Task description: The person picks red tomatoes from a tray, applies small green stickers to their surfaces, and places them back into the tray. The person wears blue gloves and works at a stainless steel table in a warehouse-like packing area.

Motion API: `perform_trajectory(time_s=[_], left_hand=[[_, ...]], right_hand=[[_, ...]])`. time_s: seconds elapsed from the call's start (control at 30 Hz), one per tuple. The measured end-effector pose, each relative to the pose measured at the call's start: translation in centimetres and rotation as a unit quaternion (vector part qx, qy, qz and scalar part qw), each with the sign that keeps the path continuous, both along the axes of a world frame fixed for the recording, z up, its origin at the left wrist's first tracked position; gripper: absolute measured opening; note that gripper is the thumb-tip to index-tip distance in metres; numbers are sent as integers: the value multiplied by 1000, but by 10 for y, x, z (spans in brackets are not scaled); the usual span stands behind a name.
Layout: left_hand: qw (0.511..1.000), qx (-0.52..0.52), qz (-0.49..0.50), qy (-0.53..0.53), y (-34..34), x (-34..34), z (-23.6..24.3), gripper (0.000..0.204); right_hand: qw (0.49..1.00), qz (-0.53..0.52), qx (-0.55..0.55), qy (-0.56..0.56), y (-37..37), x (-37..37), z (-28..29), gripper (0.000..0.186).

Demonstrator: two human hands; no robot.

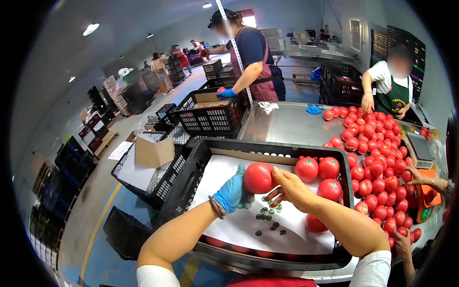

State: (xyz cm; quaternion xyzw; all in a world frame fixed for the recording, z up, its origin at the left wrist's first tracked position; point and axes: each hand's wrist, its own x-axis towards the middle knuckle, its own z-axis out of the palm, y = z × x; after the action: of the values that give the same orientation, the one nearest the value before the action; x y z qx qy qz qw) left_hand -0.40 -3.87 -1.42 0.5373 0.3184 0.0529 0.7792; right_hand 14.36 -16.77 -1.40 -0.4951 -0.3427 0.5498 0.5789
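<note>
My left hand [234,190], in a blue glove, grips a large red tomato [258,178] above the black crate [179,201]. The bare fingers of my right hand [291,188] are bent, with fingertips against the tomato's right side. Whether a sticker is under them is hidden. Below the hands, white paper [215,225] lines the crate, and several small round green-and-dark stickers [268,217] lie scattered on it. Several tomatoes [329,190] sit along the crate's right side. More red shows under the paper's near edge.
To the right, a big heap of tomatoes [377,158] covers part of the metal table [282,126]. Co-workers' hands [418,176] reach into it near an orange scale [427,196]. Across stands a person in an apron [253,62] by another black crate [210,115]. A crate with cardboard [154,152] stands left.
</note>
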Motion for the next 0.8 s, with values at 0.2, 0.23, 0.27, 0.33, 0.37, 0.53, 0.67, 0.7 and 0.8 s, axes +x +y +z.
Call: perform_trajectory(time_s=[0.2, 0.23, 0.27, 0.33, 0.37, 0.53, 0.67, 0.7, 0.8], left_hand=[[991, 79, -98, -45, -8, 2, 5, 76], [990, 77, -109, -53, -7, 2, 6, 76], [987, 65, -131, -60, -4, 0, 8, 74], [983, 71, -146, -82, 0, -4, 6, 73], [982, 77, -154, -80, 3, -5, 3, 72], [978, 142, -149, -30, 3, -6, 4, 57], [978, 117, -167, -41, -12, 3, 6, 37], [972, 155, -167, -51, -17, 3, 6, 34], [973, 165, -164, 4, -18, 5, 6, 35]], right_hand=[[997, -39, 7, -68, -7, 0, 18, 74], [996, -49, 2, -74, -9, 3, 25, 73], [997, -63, 32, -42, -10, 7, 32, 68], [987, -122, 104, -10, -14, 22, 47, 58], [976, -153, 155, 10, -20, 36, 50, 57], [882, -374, 246, 147, -73, 103, 37, 54], [831, -459, 190, 250, -138, 190, -83, 48], [800, -511, 196, 244, -151, 203, -113, 47], [769, -564, 107, 279, -180, 210, -156, 64]])
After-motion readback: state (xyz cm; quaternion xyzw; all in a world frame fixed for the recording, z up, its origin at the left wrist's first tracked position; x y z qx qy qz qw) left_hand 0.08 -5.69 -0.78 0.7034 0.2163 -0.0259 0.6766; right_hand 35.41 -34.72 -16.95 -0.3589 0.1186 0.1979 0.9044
